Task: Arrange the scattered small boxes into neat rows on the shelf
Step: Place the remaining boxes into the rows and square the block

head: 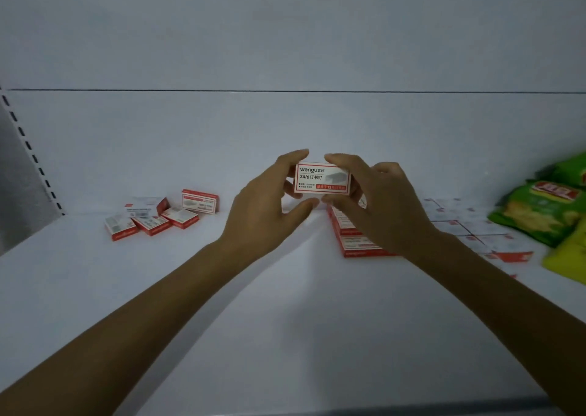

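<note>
Both hands hold one small white and red staple box [322, 178] up above the white shelf [285, 314], its printed face turned toward me. My left hand [269, 206] pinches its left end between fingers and thumb. My right hand [377, 203] pinches its right end the same way. Under my right hand lies a neat row of the same boxes [355, 241], with more rows [459, 225] laid flat to the right. A loose heap of several boxes [161, 214] lies scattered at the left back of the shelf, one standing on edge.
Green snack bags [545, 212] crowd the right end of the shelf beside the rows. A slotted metal upright [28, 152] bounds the left side. The shelf's back wall [285, 130] rises just behind the boxes.
</note>
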Demonstrator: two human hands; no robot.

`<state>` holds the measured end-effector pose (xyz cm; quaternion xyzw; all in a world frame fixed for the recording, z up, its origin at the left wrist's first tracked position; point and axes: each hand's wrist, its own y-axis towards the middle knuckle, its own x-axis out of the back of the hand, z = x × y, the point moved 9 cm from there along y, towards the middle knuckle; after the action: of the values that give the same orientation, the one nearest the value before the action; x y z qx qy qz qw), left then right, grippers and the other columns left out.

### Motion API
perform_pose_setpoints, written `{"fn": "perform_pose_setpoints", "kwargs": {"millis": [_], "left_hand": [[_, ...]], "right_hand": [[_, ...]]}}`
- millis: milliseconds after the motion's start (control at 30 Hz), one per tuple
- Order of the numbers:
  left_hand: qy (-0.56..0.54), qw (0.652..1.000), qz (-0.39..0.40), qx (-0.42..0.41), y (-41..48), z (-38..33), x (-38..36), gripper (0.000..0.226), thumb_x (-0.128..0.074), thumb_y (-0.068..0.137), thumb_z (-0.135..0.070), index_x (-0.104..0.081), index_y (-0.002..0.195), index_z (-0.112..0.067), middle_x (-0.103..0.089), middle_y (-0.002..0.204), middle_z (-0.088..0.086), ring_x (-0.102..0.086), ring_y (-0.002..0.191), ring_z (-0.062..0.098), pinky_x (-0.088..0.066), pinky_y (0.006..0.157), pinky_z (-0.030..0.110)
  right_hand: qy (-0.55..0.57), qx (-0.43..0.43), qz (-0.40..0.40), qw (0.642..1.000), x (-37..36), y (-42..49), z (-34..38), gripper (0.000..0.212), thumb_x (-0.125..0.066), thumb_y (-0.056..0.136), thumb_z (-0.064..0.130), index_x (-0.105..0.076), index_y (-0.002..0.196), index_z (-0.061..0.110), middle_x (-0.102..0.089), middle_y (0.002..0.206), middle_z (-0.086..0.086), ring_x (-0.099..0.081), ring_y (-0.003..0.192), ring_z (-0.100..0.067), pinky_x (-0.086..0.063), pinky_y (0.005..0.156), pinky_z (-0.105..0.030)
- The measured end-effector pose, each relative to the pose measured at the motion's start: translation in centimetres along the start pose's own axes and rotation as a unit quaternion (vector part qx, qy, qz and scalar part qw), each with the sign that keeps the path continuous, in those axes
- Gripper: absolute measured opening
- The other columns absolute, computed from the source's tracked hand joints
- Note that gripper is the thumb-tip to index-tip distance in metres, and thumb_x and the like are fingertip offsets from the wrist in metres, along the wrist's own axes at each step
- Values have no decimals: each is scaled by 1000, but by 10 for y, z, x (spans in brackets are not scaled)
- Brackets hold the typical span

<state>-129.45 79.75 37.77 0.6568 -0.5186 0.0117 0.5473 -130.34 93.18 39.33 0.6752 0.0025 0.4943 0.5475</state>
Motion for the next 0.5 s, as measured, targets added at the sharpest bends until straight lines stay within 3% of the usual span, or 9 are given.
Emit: {"fn": "perform_pose_setpoints", "kwargs": {"millis": [167,267,333,500], "left_hand": [[-10,1000,16,3,4,-30,-47,71,-66,82,-37,-29,141,-27,-57,123,-8,-54,85,-2,-52,85,29],[-33,998,48,29,1,-36,-77,84,-68,79,-41,-17,145,-28,-47,138,-7,-52,112,7,-44,94,32],[-34,996,69,35,-3,-34,-94,84,-69,78,-43,-18,144,-30,-42,142,-8,-44,123,10,-41,99,34],[1,985,146,92,-29,-14,-130,85,-65,71,-62,-27,141,-32,-38,143,-11,-40,126,9,-40,104,42]], "right_hand": [[-4,-13,10,1000,21,-26,-44,53,-54,81,47,-51,125,18,-70,108,-5,-63,69,-13,-36,87,-30],[2,-32,25,999,23,-34,-68,54,-52,80,50,-50,125,20,-70,108,-2,-64,69,-13,-36,90,-31],[6,-41,41,998,21,-37,-79,54,-51,80,53,-50,125,23,-69,109,2,-62,73,-10,-34,94,-32],[-17,-52,130,990,-5,-49,-99,58,-42,79,61,-50,126,28,-58,125,5,-52,112,-14,-21,109,-45]]}}
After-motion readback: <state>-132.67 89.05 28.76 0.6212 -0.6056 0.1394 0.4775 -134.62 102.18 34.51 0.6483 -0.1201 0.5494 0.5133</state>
